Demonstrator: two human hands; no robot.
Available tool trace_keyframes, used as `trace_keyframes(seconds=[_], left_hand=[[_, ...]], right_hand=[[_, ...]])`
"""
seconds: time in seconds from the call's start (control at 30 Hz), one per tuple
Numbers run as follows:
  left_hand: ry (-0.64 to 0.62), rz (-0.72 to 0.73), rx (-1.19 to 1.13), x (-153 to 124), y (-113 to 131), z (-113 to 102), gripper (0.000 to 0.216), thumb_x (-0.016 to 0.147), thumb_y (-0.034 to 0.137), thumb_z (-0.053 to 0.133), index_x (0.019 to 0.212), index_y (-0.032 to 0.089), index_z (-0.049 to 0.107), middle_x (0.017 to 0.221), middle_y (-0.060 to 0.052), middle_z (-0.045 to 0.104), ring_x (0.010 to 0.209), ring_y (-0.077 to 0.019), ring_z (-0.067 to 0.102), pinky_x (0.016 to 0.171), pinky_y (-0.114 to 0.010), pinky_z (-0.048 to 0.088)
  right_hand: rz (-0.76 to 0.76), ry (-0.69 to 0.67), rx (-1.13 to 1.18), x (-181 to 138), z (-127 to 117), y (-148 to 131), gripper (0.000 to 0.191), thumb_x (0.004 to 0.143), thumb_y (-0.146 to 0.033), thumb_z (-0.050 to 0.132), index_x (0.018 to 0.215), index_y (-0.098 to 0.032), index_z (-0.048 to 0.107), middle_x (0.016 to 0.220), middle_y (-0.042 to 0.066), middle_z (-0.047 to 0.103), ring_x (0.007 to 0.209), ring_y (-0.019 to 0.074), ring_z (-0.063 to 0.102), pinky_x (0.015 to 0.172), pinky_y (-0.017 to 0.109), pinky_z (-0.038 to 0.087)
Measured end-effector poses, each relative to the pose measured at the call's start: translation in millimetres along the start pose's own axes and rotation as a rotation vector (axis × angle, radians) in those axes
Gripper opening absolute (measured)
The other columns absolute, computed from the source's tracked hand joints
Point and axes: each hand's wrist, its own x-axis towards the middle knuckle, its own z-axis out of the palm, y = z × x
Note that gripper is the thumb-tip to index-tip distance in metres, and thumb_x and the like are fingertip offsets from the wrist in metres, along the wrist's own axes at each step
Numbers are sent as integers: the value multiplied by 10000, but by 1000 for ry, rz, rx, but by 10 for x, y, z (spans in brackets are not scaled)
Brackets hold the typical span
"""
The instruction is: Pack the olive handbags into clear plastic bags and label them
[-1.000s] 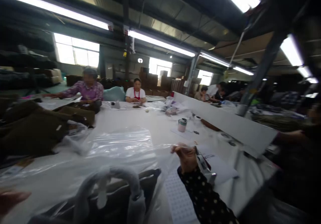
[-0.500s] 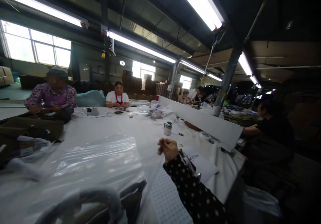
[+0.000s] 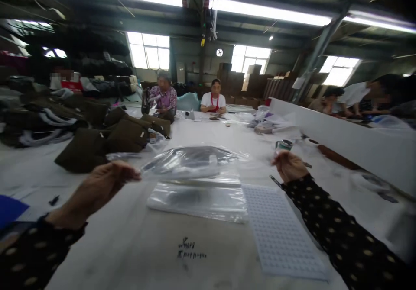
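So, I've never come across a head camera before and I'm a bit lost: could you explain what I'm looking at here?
There's no machine here. The camera sits on a person's head, looking forward and down, so the left hand and right hand are the wearer's own, in dotted sleeves. Their fingertips pinch a clear plastic bag, stretched between them. Below it on the white table lies more clear plastic, with a printed sheet to the right. Dark brown cloth items are heaped on the left; a cup stands behind the right hand. Co-workers are farther off.
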Motion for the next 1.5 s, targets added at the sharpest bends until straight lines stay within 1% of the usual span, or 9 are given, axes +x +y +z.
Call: trace_keyframes(seconds=[0.2,0.37,0.5,0.67,0.8,0.93,1.07,1.27,1.5], left_hand=[[-386,-407,34,-881,-994,-50,431,663,571,628,696,145,681,706,-93,702,647,-209,652,681,-353,521],[-707,-433,290,-1380,-1283,-180,366,735,521,569,768,191,722,876,-115,707,874,-250,638,864,-406,458],[-912,-349,410,-1458,-1245,-323,225,725,428,618,797,245,727,1103,-82,646,1093,-257,538,971,-414,378],[-1044,-146,561,-1438,-1224,-465,202,812,326,550,874,226,714,990,-63,684,1022,-203,574,936,-349,418],[-940,3,685,-1348,-1155,-308,238,874,289,454,906,216,679,934,-25,680,896,-145,607,1013,-356,326],[-737,170,797,-1139,-1083,150,234,897,292,421,852,205,634,692,30,653,727,-114,597,1020,-373,287],[-525,405,1014,-1053,-1209,586,186,853,309,504,764,208,632,769,-24,618,805,-175,547,827,-349,406],[-120,359,1051,-1457,-1631,923,182,861,303,487,772,166,568,712,-26,535,687,-162,522,667,-294,441],[69,357,1073,-1894,-1792,1302,295,853,212,483,1140,196,548,1118,-107,497,1083,-243,440,942,-438,356]], right_hand=[[242,-168,-188,-1396,-436,1094,515,596,-705,579,469,-206,560,441,33,530,430,175,505,528,378,463],[316,-314,-548,-2040,-771,1078,419,652,-622,592,625,-210,660,650,81,645,648,240,603,655,397,483],[-164,-550,-776,-2401,-309,619,591,633,-542,670,1108,-203,579,1146,129,545,1077,281,488,922,434,395],[-232,-984,-723,-3207,643,739,835,497,-700,656,1110,-139,576,1005,146,570,883,284,529,764,426,462],[-80,-992,-732,-3512,833,1069,299,846,-403,450,831,-173,642,791,80,579,754,198,537,669,321,437],[418,-1003,-595,-3491,847,1084,519,885,-447,293,530,-159,539,549,9,463,539,124,460,536,256,347],[814,-999,-363,-3496,919,1034,541,804,-579,378,494,-167,540,430,-29,354,425,89,333,457,238,280],[975,-944,-354,-3494,951,957,457,777,-546,456,537,-178,585,406,-29,408,362,93,401,376,213,258],[963,-1031,-355,-3479,987,901,436,810,-492,408,611,-156,601,388,-45,384,339,97,479,306,169,197]])
